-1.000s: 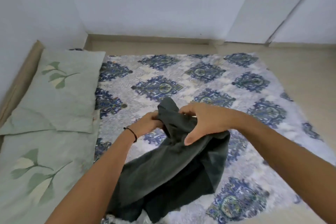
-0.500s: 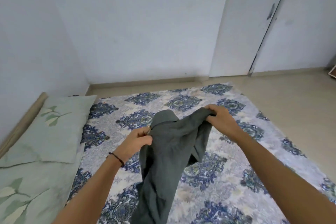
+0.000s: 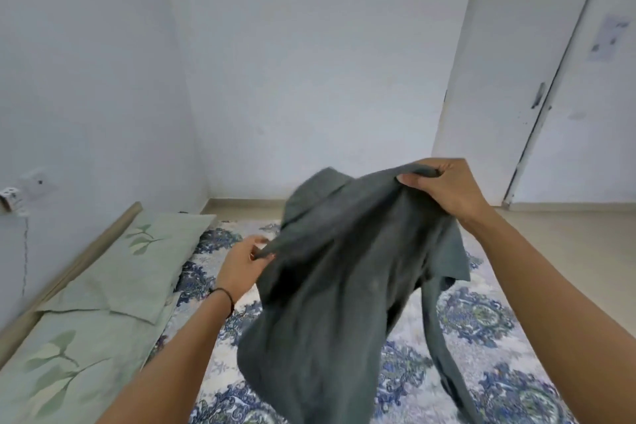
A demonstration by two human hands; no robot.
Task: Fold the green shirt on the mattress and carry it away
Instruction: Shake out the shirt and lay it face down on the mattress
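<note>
R hand [image 3: 447,188] fingers grip green shirt [image 3: 344,286] top edge; L hand [image 3: 241,265] pinches its side; shirt hangs above mattress [image 3: 481,337].

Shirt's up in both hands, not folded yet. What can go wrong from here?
1. Left hand pinches only a thin edge of the green shirt; it may slip.
2. Right hand grips bunched cloth, so the shirt hangs uneven; the fold may come out crooked.
3. A sleeve dangles loose over the mattress and could get trapped underneath when laid down.
</note>
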